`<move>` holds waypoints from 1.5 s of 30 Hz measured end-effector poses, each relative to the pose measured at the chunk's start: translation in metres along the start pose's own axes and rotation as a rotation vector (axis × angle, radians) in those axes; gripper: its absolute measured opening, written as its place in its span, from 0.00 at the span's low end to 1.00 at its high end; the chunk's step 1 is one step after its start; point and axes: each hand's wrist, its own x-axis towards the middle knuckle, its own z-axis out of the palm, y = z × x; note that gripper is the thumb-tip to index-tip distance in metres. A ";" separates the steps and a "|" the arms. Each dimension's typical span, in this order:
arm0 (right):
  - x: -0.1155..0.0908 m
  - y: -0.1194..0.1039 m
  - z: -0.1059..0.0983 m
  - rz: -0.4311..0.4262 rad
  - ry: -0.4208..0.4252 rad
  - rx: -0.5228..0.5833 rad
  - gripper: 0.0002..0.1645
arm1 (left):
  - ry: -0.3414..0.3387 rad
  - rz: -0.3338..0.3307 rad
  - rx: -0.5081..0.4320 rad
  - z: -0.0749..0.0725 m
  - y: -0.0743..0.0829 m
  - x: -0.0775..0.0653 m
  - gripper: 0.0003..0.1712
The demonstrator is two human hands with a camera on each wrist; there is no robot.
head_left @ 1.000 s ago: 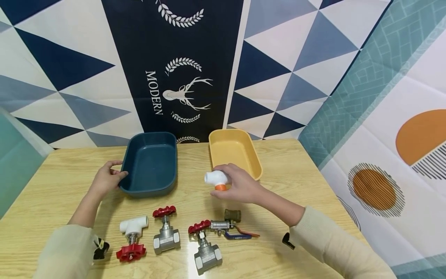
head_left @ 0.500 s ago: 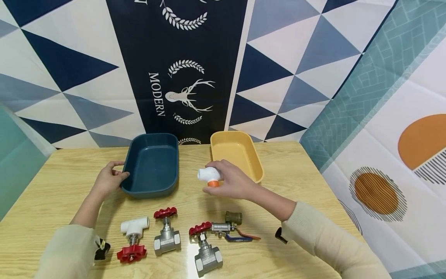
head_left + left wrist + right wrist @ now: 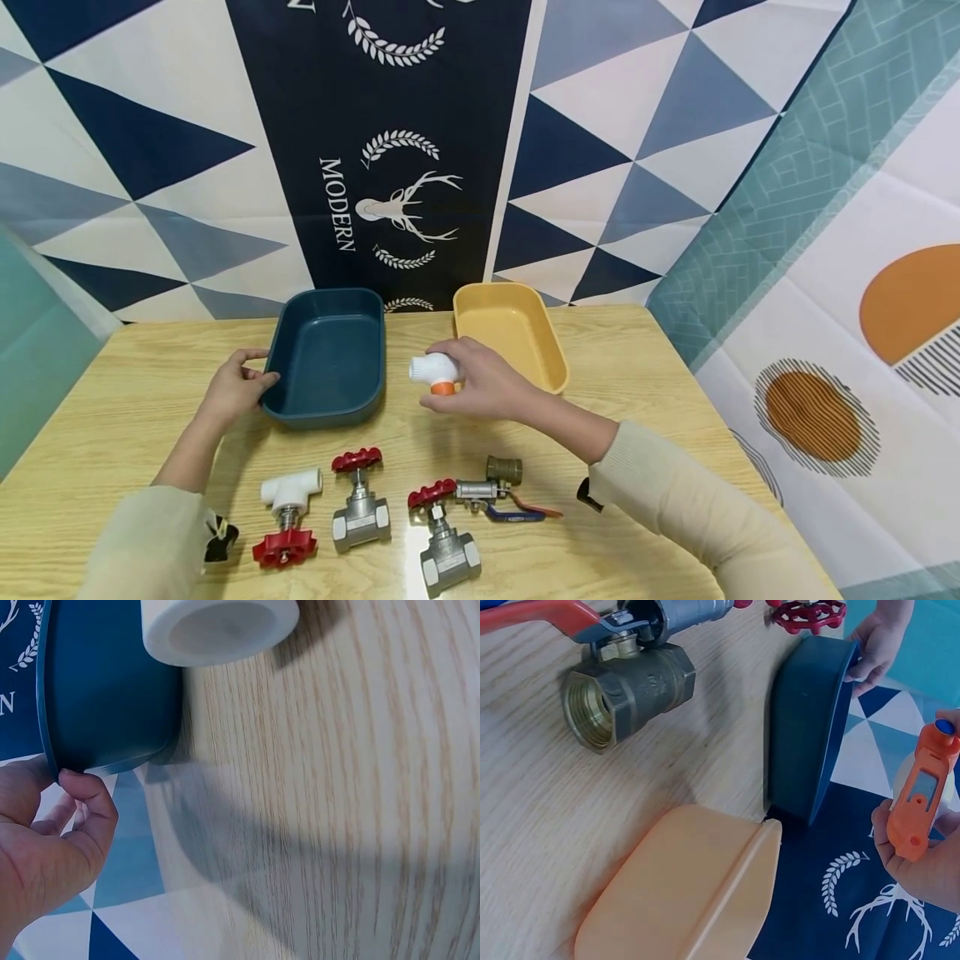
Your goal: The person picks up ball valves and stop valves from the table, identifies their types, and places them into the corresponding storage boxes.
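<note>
In the head view my right hand (image 3: 487, 383) grips a white plastic ball valve (image 3: 431, 367) in the air, between the two bins and in front of them. The valve's orange lever handle (image 3: 922, 796) faces the right wrist camera, with fingers and thumb on either side. My left hand (image 3: 234, 387) pinches the left rim of the dark blue bin (image 3: 326, 358) between thumb and fingers. The left wrist view also shows this hand (image 3: 56, 840) at the bin's edge. No items lie inside the blue bin.
A yellow bin (image 3: 510, 325) stands at the back right. Along the front lie a white valve with red handwheel (image 3: 288, 492), two metal gate valves (image 3: 362, 521) (image 3: 448, 558), and a ball valve (image 3: 476, 490) with blue and orange levers beside a brass fitting (image 3: 504, 469).
My right hand has moved left and slightly up with the white ball valve, away from the yellow bin and toward the blue one. The left hand stays on the blue bin's rim.
</note>
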 end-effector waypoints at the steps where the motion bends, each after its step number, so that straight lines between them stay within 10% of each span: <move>1: 0.001 0.000 0.000 -0.003 -0.002 0.003 0.36 | 0.001 0.000 0.000 0.000 0.000 0.000 0.29; 45: 0.038 -0.009 0.011 0.007 -0.019 -0.014 0.38 | 0.016 0.002 -0.037 0.000 -0.003 0.003 0.29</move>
